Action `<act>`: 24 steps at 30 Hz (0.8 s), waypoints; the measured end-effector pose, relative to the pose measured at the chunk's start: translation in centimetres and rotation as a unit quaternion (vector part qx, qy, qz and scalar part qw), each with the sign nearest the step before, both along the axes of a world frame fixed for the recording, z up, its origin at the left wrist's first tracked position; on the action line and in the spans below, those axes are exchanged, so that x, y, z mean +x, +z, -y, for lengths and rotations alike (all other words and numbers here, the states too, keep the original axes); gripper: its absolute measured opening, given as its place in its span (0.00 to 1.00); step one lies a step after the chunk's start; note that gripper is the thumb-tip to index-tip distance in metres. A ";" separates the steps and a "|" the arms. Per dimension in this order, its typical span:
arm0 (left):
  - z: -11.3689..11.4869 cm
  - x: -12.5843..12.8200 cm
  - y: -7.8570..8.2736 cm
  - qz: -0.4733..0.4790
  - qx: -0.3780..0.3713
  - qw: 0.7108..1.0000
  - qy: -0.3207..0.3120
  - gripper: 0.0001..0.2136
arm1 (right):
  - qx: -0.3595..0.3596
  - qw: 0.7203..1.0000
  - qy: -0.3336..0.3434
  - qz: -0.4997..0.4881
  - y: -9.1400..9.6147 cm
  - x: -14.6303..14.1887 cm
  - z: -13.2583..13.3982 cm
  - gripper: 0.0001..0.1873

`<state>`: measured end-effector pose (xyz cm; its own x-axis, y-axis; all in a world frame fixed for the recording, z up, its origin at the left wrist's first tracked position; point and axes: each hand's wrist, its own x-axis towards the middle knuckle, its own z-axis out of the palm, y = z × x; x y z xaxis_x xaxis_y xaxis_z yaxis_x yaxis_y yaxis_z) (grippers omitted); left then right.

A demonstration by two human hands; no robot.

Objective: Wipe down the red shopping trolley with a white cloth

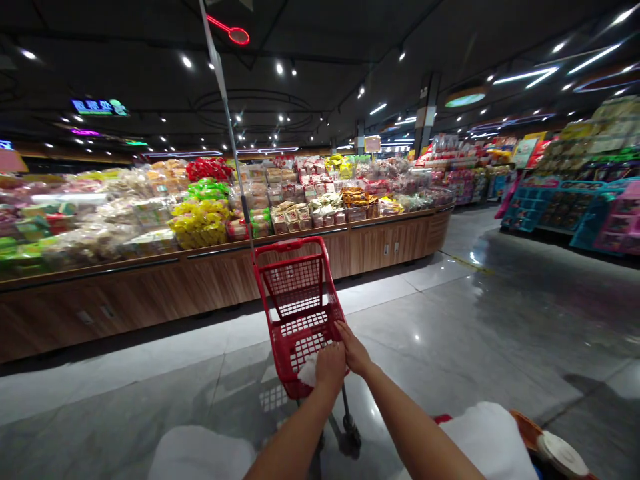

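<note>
A red plastic shopping cart (270,325) stands in front of me, with a grid basket and its handle bar at the far end. My left hand (330,364) is closed in a fist at the near right corner of the basket. A crumpled white piece (308,371), like tissue or a thin bag, sticks out beneath that fist. Just to its right, my right hand (353,348) lies on the cart's right rim, its fingers bent over the edge. The two hands are close together. What lies under the left palm is hidden.
A long wooden display counter (395,241) full of bagged food runs behind the cart. A thin pole (231,127) rises near the cart's handle. Blue and pink racks (533,203) stand at right. Beside me at lower right is a round white lid-like item (563,453).
</note>
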<state>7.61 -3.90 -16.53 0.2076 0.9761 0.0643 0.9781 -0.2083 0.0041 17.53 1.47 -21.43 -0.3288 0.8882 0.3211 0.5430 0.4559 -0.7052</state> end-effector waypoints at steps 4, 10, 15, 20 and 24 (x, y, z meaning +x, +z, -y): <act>0.6 -3.4 0.1 -0.024 -0.016 0.998 -0.048 0.10 | -0.014 0.999 0.000 0.037 0.5 1.2 -0.6 0.36; 2.3 -13.4 1.1 -0.053 0.019 0.983 -0.172 0.16 | -0.021 0.989 -0.042 0.142 2.7 2.5 -2.0 0.33; 1.5 -11.2 0.2 -0.058 0.026 0.987 -0.149 0.15 | -0.008 0.975 -0.109 0.194 3.6 -0.6 -0.5 0.29; 1.5 -8.5 0.1 -0.045 0.023 0.990 -0.134 0.15 | 0.035 0.988 -0.042 0.145 2.6 -3.5 3.0 0.18; 0.8 -11.6 1.8 -0.071 -0.023 0.952 -0.296 0.22 | 0.043 0.993 -0.051 0.098 1.9 -2.1 4.0 0.22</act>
